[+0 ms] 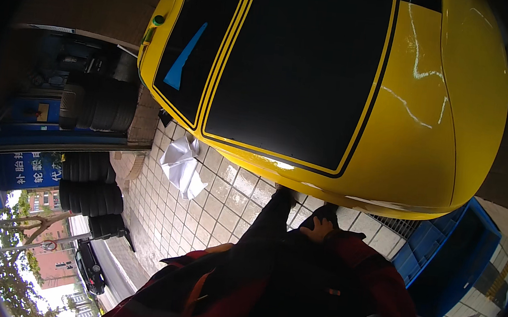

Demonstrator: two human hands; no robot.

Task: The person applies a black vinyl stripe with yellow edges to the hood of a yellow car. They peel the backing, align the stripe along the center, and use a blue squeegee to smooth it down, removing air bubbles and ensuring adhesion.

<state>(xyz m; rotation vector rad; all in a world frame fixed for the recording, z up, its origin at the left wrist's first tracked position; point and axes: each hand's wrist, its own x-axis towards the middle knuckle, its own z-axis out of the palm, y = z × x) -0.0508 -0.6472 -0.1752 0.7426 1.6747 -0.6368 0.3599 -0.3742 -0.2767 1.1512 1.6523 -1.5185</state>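
We rest one hand (319, 228) on our dark trousers (271, 233); yellow car (454, 116) above the fingers, their spread unclear

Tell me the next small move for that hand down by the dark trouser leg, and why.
Probably lift the hand off the dark trouser leg toward the yellow and black car hood: it holds nothing visible, and a blue squeegee lies on the hood's black film.
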